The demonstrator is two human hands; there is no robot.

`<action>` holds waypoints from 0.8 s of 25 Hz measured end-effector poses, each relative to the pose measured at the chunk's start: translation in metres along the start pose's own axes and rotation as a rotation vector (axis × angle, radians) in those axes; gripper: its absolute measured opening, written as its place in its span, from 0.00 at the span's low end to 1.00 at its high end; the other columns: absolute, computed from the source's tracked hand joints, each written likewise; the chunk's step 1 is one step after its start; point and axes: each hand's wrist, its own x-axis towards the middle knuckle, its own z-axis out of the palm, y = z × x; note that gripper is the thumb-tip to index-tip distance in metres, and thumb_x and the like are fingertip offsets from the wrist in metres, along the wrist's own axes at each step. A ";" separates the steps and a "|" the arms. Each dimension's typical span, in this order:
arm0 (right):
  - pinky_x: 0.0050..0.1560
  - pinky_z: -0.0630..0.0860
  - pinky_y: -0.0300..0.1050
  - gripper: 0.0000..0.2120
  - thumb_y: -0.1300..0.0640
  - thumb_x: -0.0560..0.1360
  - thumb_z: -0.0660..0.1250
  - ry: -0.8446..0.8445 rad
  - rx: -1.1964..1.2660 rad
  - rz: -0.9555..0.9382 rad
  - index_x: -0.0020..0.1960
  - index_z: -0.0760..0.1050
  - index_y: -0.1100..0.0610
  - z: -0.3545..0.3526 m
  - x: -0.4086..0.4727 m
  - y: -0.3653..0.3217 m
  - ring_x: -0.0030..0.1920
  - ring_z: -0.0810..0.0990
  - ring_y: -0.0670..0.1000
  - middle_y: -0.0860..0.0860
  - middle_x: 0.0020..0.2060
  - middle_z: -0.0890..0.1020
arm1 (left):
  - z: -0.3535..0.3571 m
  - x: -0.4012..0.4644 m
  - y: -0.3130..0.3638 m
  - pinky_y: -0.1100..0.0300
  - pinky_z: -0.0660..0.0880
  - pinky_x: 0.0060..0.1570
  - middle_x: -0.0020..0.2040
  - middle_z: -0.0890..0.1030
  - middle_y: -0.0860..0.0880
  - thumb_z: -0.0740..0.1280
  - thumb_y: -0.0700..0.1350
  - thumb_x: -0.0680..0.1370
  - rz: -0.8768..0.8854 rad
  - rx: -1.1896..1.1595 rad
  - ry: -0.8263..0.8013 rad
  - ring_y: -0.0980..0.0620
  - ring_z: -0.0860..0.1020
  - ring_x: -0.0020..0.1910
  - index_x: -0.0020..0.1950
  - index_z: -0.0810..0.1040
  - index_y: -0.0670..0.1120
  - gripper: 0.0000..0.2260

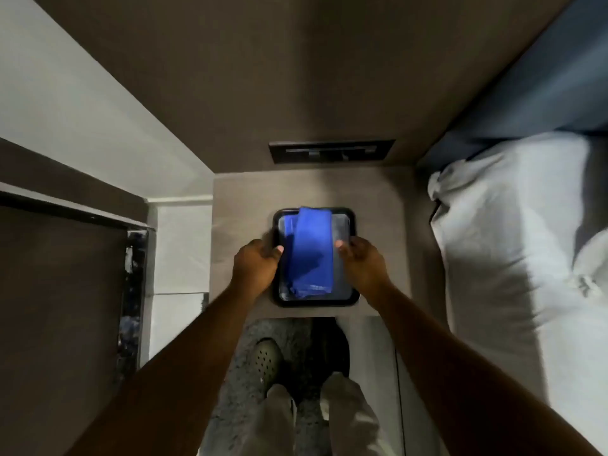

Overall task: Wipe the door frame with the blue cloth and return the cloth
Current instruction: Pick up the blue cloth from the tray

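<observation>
A folded blue cloth [309, 251] lies in a black tray [316, 302] on a small grey bedside table [378, 205]. My left hand [258, 258] grips the tray's left rim, thumb over the edge. On the opposite rim, my right hand [360, 256] holds the same way. Neither hand touches the cloth. A dark door frame [65, 205] runs along the left side of the view.
A bed with white pillows [513, 232] stands close on the right. A dark switch panel [332, 151] is set in the wall behind the table. My feet stand on a grey rug [243, 343] below the table's front edge.
</observation>
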 end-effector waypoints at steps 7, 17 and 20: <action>0.42 0.73 0.47 0.12 0.55 0.78 0.61 -0.037 -0.226 0.080 0.56 0.73 0.61 0.065 0.081 0.035 0.44 0.77 0.55 0.59 0.50 0.79 | 0.070 0.069 -0.020 0.58 0.69 0.36 0.42 0.79 0.45 0.69 0.52 0.74 -0.037 0.046 -0.130 0.44 0.78 0.42 0.46 0.77 0.43 0.12; 0.45 0.78 0.57 0.07 0.63 0.75 0.63 -0.097 0.047 0.043 0.46 0.77 0.66 0.065 0.082 0.026 0.43 0.80 0.60 0.64 0.42 0.81 | 0.059 0.070 -0.019 0.48 0.76 0.47 0.45 0.82 0.41 0.68 0.43 0.75 -0.160 -0.288 -0.119 0.42 0.80 0.46 0.42 0.78 0.43 0.05; 0.42 0.77 0.61 0.06 0.67 0.74 0.62 -0.184 0.158 -0.043 0.43 0.74 0.71 0.054 0.053 0.000 0.38 0.76 0.58 0.72 0.41 0.79 | 0.020 0.037 -0.008 0.54 0.75 0.39 0.41 0.81 0.45 0.66 0.42 0.76 -0.173 -0.476 -0.152 0.47 0.79 0.40 0.40 0.76 0.47 0.05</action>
